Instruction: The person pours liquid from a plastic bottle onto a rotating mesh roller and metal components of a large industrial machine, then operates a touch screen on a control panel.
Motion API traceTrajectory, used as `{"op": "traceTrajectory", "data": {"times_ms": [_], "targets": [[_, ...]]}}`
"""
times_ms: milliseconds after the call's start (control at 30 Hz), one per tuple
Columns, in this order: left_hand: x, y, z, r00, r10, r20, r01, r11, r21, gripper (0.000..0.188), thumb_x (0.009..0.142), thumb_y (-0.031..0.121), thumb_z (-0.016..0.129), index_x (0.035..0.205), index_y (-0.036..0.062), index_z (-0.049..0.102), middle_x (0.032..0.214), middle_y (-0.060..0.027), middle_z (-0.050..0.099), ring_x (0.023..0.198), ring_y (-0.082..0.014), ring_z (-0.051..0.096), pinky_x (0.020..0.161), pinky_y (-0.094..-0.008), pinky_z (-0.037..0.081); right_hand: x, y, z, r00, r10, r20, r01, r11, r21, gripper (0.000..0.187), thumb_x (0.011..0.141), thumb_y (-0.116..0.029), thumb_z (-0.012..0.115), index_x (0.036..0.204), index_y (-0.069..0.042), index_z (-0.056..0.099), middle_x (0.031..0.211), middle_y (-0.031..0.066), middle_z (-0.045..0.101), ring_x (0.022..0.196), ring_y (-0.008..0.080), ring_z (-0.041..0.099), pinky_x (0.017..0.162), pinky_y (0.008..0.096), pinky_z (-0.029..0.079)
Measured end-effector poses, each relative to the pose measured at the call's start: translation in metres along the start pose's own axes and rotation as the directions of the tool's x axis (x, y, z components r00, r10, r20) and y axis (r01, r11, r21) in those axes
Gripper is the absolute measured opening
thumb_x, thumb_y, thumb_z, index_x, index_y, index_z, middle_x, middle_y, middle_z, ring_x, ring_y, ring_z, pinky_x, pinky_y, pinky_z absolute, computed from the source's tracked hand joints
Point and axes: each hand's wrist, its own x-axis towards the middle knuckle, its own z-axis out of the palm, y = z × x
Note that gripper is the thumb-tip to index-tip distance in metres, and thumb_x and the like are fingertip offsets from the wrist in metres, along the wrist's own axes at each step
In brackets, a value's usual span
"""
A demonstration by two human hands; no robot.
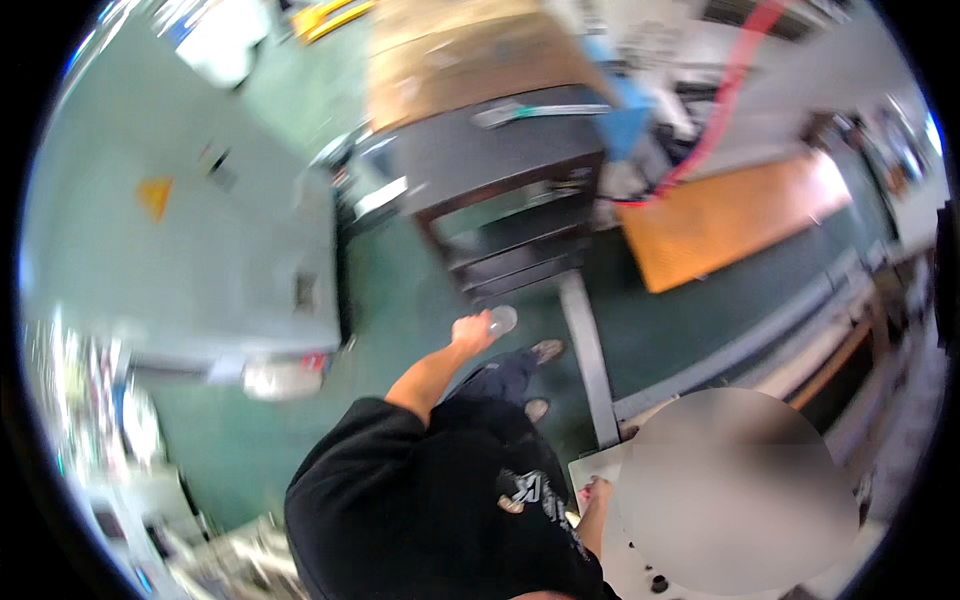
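My left arm reaches out ahead of my body, and my left hand is closed round a clear cup, held above the green floor. The cup looks see-through; whether anything is in it cannot be made out. Close to my right side, my right hand is at the edge of a white tabletop. Its fingers are curled around something small with a pinkish-red bit showing, too small to name. Small dark round pieces lie on that tabletop.
A dark table with a long pale-green tool on it stands ahead, beside brown cardboard. A large grey cabinet is at the left. Ahead right are an orange board and a red hose. A blurred round patch hides part of the lower right.
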Motion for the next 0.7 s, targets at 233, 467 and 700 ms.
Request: {"op": "traceTrajectory", "data": {"times_ms": [233,467,700], "targets": [[-0.132,-0.141,0.032,0.905,-0.424,0.032,0.425,0.903,-0.06,0.03,0.072,0.022,0.063,0.097,0.0057,0.057,0.095,-0.0154,0.063,0.09,-0.0295,0.063,0.073,-0.0382,0.051,0.032,-0.067,-0.003,0.979,-0.194,0.063,0.203,0.912,-0.357,0.009,0.079,-0.01,0.052,0.081,-0.001,0.054,0.056,0.0099,0.047,0.042,0.0197,0.046,0.041,0.0398,0.047],[-0.259,-0.264,0.094,0.666,-0.682,0.302,0.735,0.67,-0.106,0.032,0.075,0.03,0.059,0.099,0.0095,0.065,0.104,-0.0126,0.064,0.099,-0.0251,0.061,0.082,-0.0366,0.049,-0.025,-0.111,0.126,0.915,-0.366,0.169,0.399,0.771,-0.496,0.007,0.075,-0.007,0.052,0.07,-0.002,0.055,0.054,0.0107,0.049,0.038,0.0209,0.046,0.033,0.038,0.041],[-0.321,-0.371,0.107,0.552,-0.762,0.339,0.823,0.564,-0.071,0.034,0.071,0.028,0.063,0.099,0.0093,0.063,0.098,-0.0101,0.066,0.097,-0.0239,0.063,0.082,-0.0379,0.05,-0.075,-0.081,0.34,0.702,-0.298,0.647,0.711,0.36,-0.604,0.008,0.066,-0.008,0.052,0.061,-0.001,0.052,0.05,0.0123,0.048,0.037,0.0221,0.047,0.034,0.039,0.036]]}}
